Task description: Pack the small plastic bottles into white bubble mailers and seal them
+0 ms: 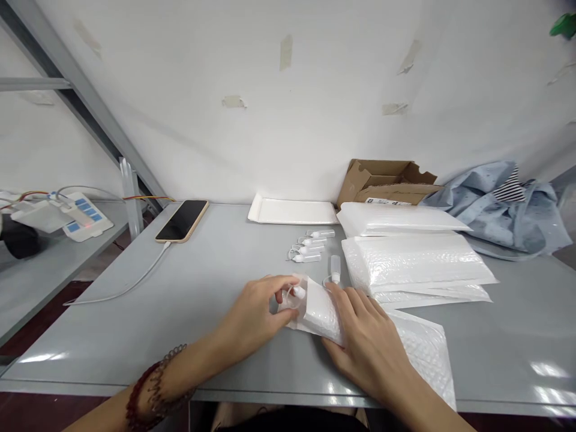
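Observation:
My left hand pinches a small white dropper bottle at the open mouth of a white bubble mailer lying on the grey table. My right hand lies on the mailer with fingers curled at its opening, holding it. Several more small white bottles lie in a loose row just beyond, and one bottle sits alone beside the mailer stacks.
Stacks of white bubble mailers lie at right. A cardboard box, a white tray and blue cloth sit at the back. A phone with cable lies at left; a power strip rests on the side shelf.

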### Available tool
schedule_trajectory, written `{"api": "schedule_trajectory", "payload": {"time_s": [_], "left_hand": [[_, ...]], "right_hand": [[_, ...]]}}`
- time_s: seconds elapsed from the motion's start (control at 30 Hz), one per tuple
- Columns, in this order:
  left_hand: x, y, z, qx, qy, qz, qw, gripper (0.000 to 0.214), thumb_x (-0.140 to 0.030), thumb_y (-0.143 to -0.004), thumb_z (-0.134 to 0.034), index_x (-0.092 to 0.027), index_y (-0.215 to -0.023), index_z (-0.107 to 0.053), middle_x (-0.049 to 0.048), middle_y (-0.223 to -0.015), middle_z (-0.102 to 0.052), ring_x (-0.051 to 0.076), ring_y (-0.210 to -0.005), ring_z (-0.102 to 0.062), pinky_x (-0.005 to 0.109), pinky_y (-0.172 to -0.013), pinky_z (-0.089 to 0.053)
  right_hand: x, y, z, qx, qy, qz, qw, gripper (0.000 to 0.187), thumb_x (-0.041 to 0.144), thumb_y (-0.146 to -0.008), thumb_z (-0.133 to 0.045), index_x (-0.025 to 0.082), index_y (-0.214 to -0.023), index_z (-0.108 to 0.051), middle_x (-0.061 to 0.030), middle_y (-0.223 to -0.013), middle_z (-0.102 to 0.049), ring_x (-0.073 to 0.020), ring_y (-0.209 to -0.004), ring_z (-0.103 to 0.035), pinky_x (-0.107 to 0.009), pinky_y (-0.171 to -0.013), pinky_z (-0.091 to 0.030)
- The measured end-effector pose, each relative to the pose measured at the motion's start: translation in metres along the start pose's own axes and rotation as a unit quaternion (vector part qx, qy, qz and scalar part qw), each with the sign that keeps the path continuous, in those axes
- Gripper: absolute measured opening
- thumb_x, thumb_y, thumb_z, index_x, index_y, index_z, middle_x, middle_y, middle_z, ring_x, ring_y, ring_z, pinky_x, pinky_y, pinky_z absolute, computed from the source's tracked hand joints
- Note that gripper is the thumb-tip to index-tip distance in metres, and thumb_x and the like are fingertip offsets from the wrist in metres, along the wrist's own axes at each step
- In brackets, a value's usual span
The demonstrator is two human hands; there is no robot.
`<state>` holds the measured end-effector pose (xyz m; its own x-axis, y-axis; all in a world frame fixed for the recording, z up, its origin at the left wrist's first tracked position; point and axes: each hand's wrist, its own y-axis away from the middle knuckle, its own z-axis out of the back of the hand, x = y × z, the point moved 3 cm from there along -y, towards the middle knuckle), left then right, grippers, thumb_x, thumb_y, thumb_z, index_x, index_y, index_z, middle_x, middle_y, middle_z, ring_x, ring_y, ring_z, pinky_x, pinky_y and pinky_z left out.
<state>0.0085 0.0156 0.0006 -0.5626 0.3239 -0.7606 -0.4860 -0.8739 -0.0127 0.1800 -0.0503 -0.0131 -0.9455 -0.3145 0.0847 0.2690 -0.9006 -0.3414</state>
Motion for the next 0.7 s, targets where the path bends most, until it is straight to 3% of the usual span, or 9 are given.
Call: {"api": "schedule_trajectory", "payload": {"time_s": [0.07, 0.17, 0.3, 0.4, 0.5, 0.6, 0.7], "left_hand": [[0.0, 0.001, 0.007, -0.002, 0.015, 0.031, 0.999, 0.044, -0.024, -0.071, -0.066, -0.021, -0.115, -0.061, -0.0005, -0.083, -0.066, 0.013, -0.064, -0.056, 0.025, -0.064, -0.049], [-0.001, 0.001, 0.012, -0.023, 0.045, 0.014, 0.999, 0.017, -0.025, -0.079, -0.058, -0.02, -0.09, -0.069, 0.0017, -0.086, -0.069, 0.015, -0.072, -0.062, 0.024, -0.066, -0.051], [-0.007, -0.001, -0.001, -0.015, 0.012, -0.063, 0.998, 0.02, -0.014, -0.079, -0.05, -0.019, -0.067, -0.067, 0.0018, -0.075, -0.069, 0.015, -0.069, -0.061, 0.025, -0.065, -0.046], [-0.009, -0.006, -0.016, 0.039, 0.022, -0.062, 0.997, 0.023, -0.005, -0.07, -0.046, -0.016, -0.052, -0.053, -0.0018, -0.056, -0.053, 0.011, -0.055, -0.046, 0.022, -0.053, -0.035], [-0.01, -0.01, -0.028, 0.12, 0.124, -0.022, 0.985, 0.022, -0.004, -0.066, -0.044, -0.015, -0.047, -0.038, -0.0037, -0.051, -0.034, 0.009, -0.052, -0.033, 0.022, -0.048, -0.025], [-0.015, -0.009, -0.03, 0.216, 0.209, -0.023, 0.953, 0.02, -0.008, -0.071, -0.043, -0.016, -0.053, -0.039, -0.0035, -0.056, -0.034, 0.009, -0.054, -0.031, 0.022, -0.049, -0.026], [-0.022, -0.005, -0.019, 0.269, 0.183, -0.047, 0.944, 0.02, -0.009, -0.074, -0.041, -0.016, -0.055, -0.043, -0.0033, -0.057, -0.04, 0.009, -0.054, -0.035, 0.022, -0.05, -0.029]], "right_hand": [[-0.001, 0.0, 0.0, 0.002, 0.003, -0.006, 1.0, 0.056, 0.018, -0.068, -0.05, 0.012, -0.123, -0.04, -0.0109, -0.094, -0.057, -0.0261, -0.084, -0.053, -0.039, -0.07, -0.045], [-0.002, 0.0, 0.0, 0.001, 0.001, -0.008, 1.0, 0.055, 0.019, -0.069, -0.05, 0.013, -0.123, -0.04, -0.0106, -0.094, -0.056, -0.026, -0.083, -0.052, -0.038, -0.07, -0.045], [0.001, -0.001, -0.001, -0.001, 0.003, -0.001, 1.0, 0.057, 0.018, -0.068, -0.05, 0.013, -0.124, -0.039, -0.0106, -0.094, -0.056, -0.0257, -0.083, -0.052, -0.038, -0.07, -0.045], [0.004, -0.001, -0.002, 0.001, 0.004, 0.006, 1.0, 0.056, 0.018, -0.068, -0.05, 0.012, -0.123, -0.039, -0.0111, -0.094, -0.057, -0.0256, -0.082, -0.053, -0.037, -0.069, -0.044], [0.005, 0.001, -0.002, 0.003, -0.008, 0.008, 1.0, 0.055, 0.018, -0.068, -0.05, 0.012, -0.122, -0.04, -0.0102, -0.092, -0.056, -0.025, -0.082, -0.053, -0.036, -0.068, -0.044], [0.003, 0.004, 0.001, 0.015, -0.03, 0.014, 0.999, 0.055, 0.018, -0.068, -0.049, 0.012, -0.122, -0.04, -0.0094, -0.091, -0.056, -0.025, -0.082, -0.052, -0.037, -0.068, -0.044], [0.001, 0.007, 0.006, 0.037, -0.063, 0.019, 0.997, 0.055, 0.017, -0.069, -0.048, 0.013, -0.124, -0.039, -0.0096, -0.094, -0.055, -0.0248, -0.083, -0.051, -0.038, -0.07, -0.044]]}}
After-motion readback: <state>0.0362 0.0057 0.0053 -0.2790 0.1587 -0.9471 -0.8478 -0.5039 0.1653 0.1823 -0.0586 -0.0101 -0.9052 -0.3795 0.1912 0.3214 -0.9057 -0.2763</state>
